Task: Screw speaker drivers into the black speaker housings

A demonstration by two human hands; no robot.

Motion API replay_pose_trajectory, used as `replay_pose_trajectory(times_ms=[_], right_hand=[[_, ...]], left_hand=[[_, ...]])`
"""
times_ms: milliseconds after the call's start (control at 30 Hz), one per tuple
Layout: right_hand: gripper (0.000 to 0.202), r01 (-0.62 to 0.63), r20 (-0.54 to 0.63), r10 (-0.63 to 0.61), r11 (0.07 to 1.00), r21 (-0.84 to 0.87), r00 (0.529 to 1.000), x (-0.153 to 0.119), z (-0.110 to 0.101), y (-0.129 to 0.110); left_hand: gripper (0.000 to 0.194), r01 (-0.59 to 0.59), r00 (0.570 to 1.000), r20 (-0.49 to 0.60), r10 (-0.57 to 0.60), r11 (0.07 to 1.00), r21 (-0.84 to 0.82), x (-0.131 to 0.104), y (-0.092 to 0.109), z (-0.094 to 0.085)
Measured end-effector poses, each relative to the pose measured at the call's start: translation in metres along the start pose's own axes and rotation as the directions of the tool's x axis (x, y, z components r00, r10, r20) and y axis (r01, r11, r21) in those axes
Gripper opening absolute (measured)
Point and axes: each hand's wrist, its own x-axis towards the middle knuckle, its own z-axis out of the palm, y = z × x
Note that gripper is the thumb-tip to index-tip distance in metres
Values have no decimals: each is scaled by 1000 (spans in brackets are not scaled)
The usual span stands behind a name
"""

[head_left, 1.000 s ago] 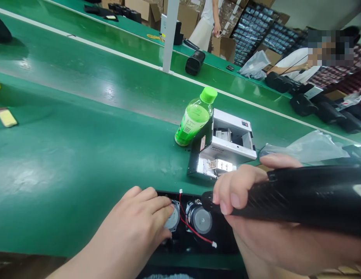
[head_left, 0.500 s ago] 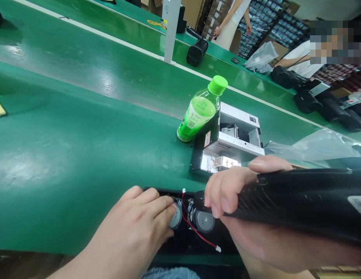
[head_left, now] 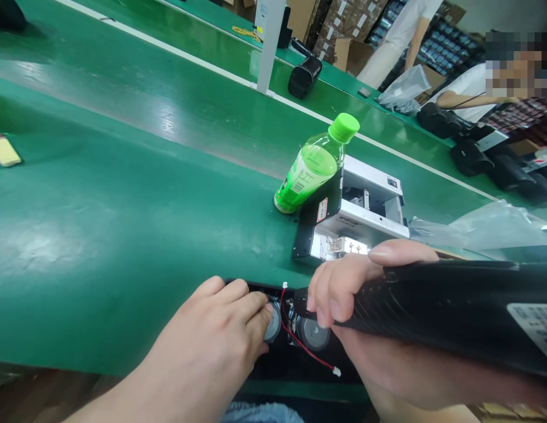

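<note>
A black panel (head_left: 295, 367) lies at the table's near edge, holding two round speaker drivers with grey backs. My left hand (head_left: 220, 323) is closed over the left speaker driver (head_left: 273, 323), fingers along its top and thumb below, partly hiding it. In my right hand (head_left: 344, 288) is a black electric screwdriver (head_left: 440, 299), held level with its nose end pointing left. That tip meets the upper left edge of the right speaker driver (head_left: 314, 333); the bit itself is hidden. A red and black wire (head_left: 299, 342) with white plugs runs between the drivers.
Beyond my right hand stands a silver and black machine (head_left: 352, 217), with a green-capped bottle (head_left: 311, 167) against it. A plastic bag (head_left: 489, 226) lies right. Across the green table (head_left: 136, 217) rises a white post (head_left: 269, 50). Two people are on the far side near black speaker housings (head_left: 471, 155).
The view has shifted slightly, so the table things appear a little further right. Both hands keep their places on the driver and screwdriver. A standing person at the back has moved right.
</note>
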Motion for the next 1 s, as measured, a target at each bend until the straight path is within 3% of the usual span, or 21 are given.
replay_pose_trajectory(times_ms=[67,167,233,400,533,667,900,1000], right_hand=[[47,15,-46,-13,999,28,999,1,5,1],[39,17,-107,-15,1000,22,994,2,12,5],[38,35,-112,-31,999,31,993,3,14,10],[62,60,-81,-51,991,118,995,3,16,28],[54,90,-89,-78,986,143,993,1,19,36],[50,117,-117,-101,983,140,988,2,23,36],[67,151,-162,-131,982,116,978,-1,27,43],[72,125,-148,-109,987,99,983,0,24,32]], left_hand=[[20,4,1000,22,-4,1000,-11,2,0,-1],[22,17,998,61,-15,999,-32,4,-2,-1],[24,32,996,90,-28,999,-42,7,-4,-1],[24,58,981,186,-47,997,-52,12,-7,-4],[27,66,974,220,-56,997,-38,12,-6,-6],[25,76,968,240,-68,997,-25,12,-5,-9],[20,75,965,253,-70,997,-9,12,-4,-8],[20,74,973,218,-69,997,-15,10,-4,-6]])
